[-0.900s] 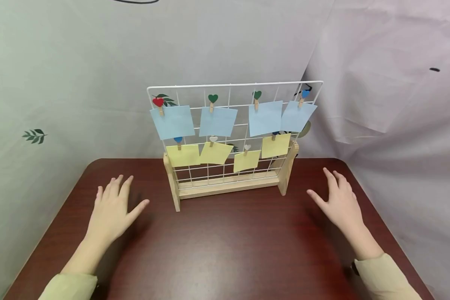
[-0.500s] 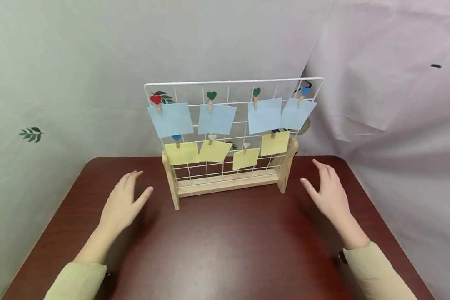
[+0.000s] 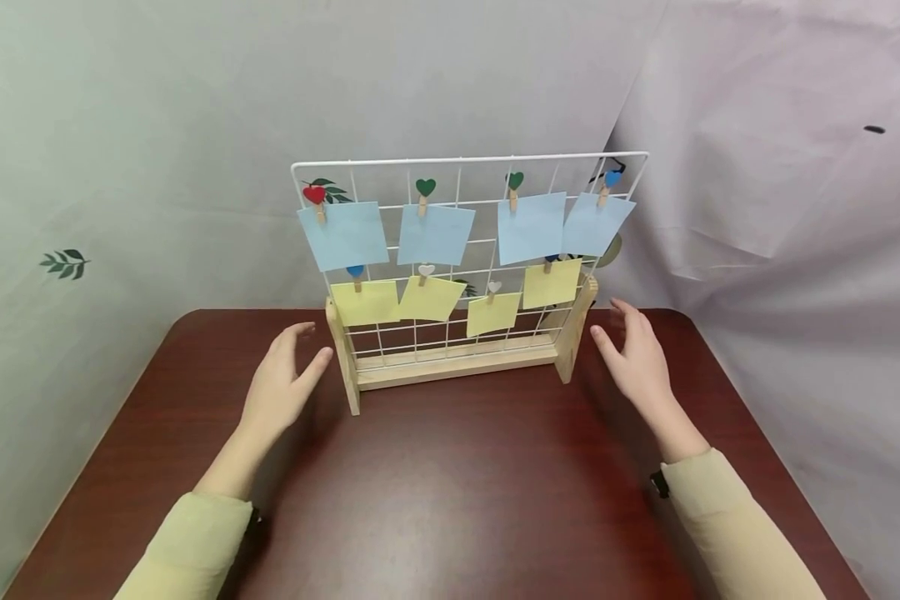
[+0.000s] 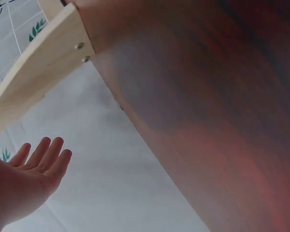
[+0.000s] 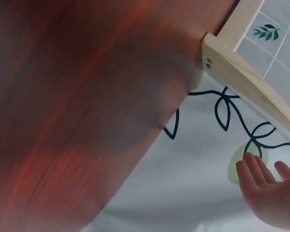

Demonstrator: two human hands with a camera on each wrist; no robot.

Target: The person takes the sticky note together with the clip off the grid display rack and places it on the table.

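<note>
A white wire grid rack (image 3: 461, 158) stands on a pale wooden base (image 3: 457, 369) toward the back of the table. Heart-topped clothespins hold an upper row of blue paper notes (image 3: 437, 235) and a lower row of yellow notes (image 3: 431, 298) on it. My left hand (image 3: 279, 385) is just left of the rack's left wooden side (image 3: 343, 358), fingers extended and holding nothing. On the other side, my right hand (image 3: 636, 360) is beside the right wooden side (image 3: 576, 329), also empty, thumb apart from the fingers. Both wrist views show the hands apart from the wood.
The dark red-brown table (image 3: 450, 492) has rounded far corners. Pale cloth (image 3: 195, 167) with leaf prints hangs behind it and along both sides. A dark band shows at the right sleeve's cuff (image 3: 660, 483).
Both hands have moved inward toward the rack's two sides, the left rightward and the right leftward, both a little farther forward. The rack and its notes stay in place.
</note>
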